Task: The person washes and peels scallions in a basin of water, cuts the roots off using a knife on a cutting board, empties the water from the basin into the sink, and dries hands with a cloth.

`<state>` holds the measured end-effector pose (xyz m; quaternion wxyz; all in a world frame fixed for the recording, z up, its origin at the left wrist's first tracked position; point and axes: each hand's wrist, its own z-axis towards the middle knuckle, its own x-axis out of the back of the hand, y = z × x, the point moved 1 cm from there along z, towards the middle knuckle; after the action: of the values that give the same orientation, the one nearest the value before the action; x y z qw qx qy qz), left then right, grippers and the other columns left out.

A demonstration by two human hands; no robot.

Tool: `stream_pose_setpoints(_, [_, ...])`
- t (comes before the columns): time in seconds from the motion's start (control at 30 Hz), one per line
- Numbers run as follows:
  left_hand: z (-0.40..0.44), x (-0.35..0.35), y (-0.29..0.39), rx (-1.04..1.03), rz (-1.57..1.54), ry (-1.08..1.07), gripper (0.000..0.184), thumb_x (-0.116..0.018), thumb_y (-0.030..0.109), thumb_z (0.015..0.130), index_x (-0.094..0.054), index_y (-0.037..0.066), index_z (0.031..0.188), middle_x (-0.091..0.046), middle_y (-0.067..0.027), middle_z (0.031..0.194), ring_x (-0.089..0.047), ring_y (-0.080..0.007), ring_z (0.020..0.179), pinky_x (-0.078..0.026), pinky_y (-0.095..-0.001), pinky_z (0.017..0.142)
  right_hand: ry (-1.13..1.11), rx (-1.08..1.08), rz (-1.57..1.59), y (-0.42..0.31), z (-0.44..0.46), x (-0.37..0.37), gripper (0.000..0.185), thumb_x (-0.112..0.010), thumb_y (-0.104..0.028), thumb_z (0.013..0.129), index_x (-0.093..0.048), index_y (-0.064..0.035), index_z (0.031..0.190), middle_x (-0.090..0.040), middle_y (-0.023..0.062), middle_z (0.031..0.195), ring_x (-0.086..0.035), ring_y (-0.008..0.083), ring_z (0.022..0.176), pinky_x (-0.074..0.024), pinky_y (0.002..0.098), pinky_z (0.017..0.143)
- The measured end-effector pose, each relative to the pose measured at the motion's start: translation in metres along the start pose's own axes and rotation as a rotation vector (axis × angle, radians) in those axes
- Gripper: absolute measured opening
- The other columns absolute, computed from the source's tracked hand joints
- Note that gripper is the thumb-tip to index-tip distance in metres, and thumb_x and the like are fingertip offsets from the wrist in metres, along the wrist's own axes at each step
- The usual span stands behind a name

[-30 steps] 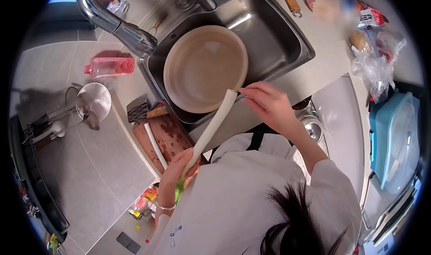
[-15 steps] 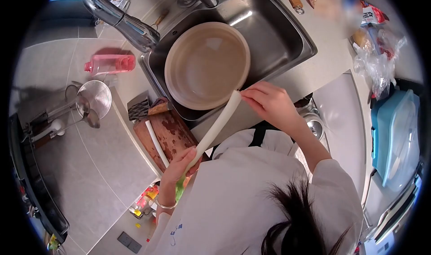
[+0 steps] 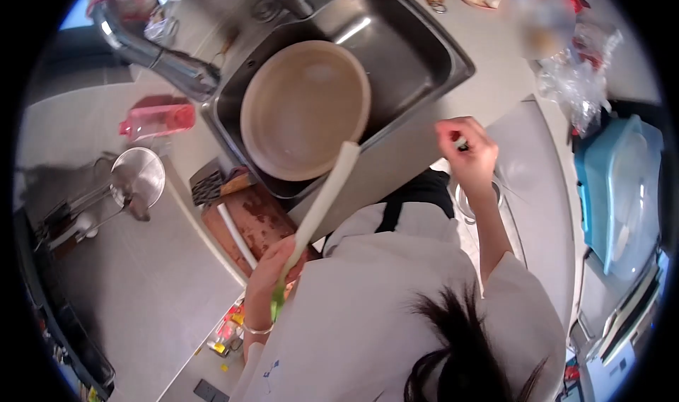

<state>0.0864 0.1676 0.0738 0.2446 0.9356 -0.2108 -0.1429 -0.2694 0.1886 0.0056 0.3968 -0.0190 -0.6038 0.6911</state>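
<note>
My left hand is wrapped round the lower part of a leek, a long pale stalk with a green end below the hand. Its white tip points up, close to the near rim of the beige basin. My right hand is apart from the leek, raised over the floor to the right of the sink edge, with its fingers curled in. A small pale bit shows between those fingers, too small to name. Beside my left hand, a second white stalk lies on the wooden cutting board.
The basin stands in the steel sink under the faucet. A cleaver lies at the board's far end. On the left counter are a pink bottle and a strainer. Plastic bags and a blue container are at right.
My right hand has let go of the leek's tip and moved right, its fingers now curled. My left hand still holds the leek, a little lower. The whole view has shifted slightly.
</note>
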Motion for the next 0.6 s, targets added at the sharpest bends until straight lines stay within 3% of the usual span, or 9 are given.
stream_pose_setpoints(0.13, [0.003,0.002,-0.003,-0.024,-0.01,0.019,0.038,-0.04,0.039,0.095,-0.051,0.003,0.085,-0.04,0.0,0.053,-0.034,-0.0067,0.041,-0.025,-0.0199,0.037,0.201,-0.249,-0.258,0.052,-0.021,0.069,0.008,-0.065,-0.002,0.075,-0.066,-0.0047,0.082,-0.065,0.0067,0.078,-0.059,0.0133,0.062,-0.0475,0.0252,0.053])
stream_pose_setpoints(0.23, [0.007,0.006,-0.004,-0.042,-0.022,-0.027,0.039,-0.037,0.037,0.096,-0.05,0.003,0.083,-0.039,-0.0008,0.052,-0.033,-0.0077,0.04,-0.025,-0.0204,0.036,0.141,-0.337,-0.443,0.105,-0.034,0.1,0.009,-0.066,-0.007,0.075,-0.067,-0.005,0.083,-0.066,0.0095,0.078,-0.062,0.0181,0.064,-0.0493,0.0293,0.058])
stream_pose_setpoints(0.33, [0.01,-0.001,0.004,0.001,0.008,0.059,0.038,-0.037,0.037,0.096,-0.05,0.004,0.083,-0.039,-0.0008,0.051,-0.032,-0.0076,0.039,-0.025,-0.0205,0.036,-0.036,-0.437,-0.605,0.186,-0.049,0.101,0.014,-0.067,-0.015,0.074,-0.067,-0.0048,0.083,-0.065,0.012,0.079,-0.064,0.0242,0.068,-0.0499,0.0331,0.063])
stream_pose_setpoints(0.43, [0.009,-0.003,0.011,0.024,0.051,0.131,0.038,-0.037,0.037,0.096,-0.05,0.004,0.084,-0.04,-0.001,0.051,-0.032,-0.0077,0.039,-0.025,-0.0208,0.035,-0.247,-0.459,-0.689,0.222,-0.043,0.096,0.014,-0.063,-0.015,0.074,-0.066,-0.0047,0.082,-0.065,0.0137,0.08,-0.064,0.0285,0.073,-0.0502,0.0357,0.069])
stream_pose_setpoints(0.6, [0.012,0.016,0.004,-0.031,0.009,0.045,0.038,-0.037,0.038,0.096,-0.05,0.005,0.083,-0.039,-0.0004,0.051,-0.033,-0.0075,0.038,-0.025,-0.0207,0.034,-0.293,-0.454,-0.636,0.275,-0.047,0.1,0.018,-0.056,-0.006,0.075,-0.067,-0.0059,0.088,-0.066,0.0154,0.085,-0.064,0.0281,0.079,-0.0505,0.0355,0.073])
